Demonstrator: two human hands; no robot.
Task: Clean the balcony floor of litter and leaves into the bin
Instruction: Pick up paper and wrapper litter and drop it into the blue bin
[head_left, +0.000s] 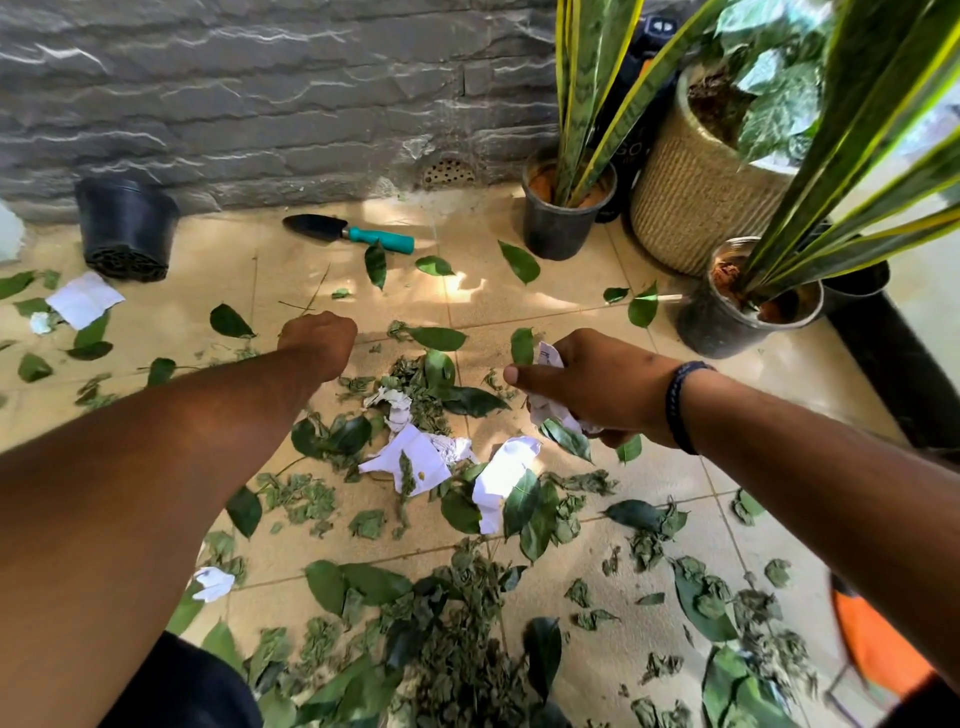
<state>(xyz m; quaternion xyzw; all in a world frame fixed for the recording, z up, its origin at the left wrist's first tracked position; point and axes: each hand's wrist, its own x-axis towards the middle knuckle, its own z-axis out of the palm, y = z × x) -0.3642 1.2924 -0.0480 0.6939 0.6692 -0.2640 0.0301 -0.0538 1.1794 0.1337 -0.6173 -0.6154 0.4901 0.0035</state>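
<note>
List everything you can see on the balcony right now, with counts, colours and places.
leaves: many, green, scattered over the floor
paper scraps: several, white, left and centre floor
trowel: one, black blade, teal handle, near the wall
empty pot: one, black, tipped, far left
potted plants: at least three, right side
floor tiles: beige
wall: grey stone
left hand: fingers hidden, reaching over the floor
right hand: holds crumpled paper and leaves, dark wristband

I see a trowel (347, 234) lying on the floor (649, 483) near the wall (260, 104). Left of the trowel lies a tipped pot (126, 228). Right of it stand plant pots (566, 208). In front of the trowel, leaves (467, 400) and paper scraps (415, 457) lie all over the floor.
</note>
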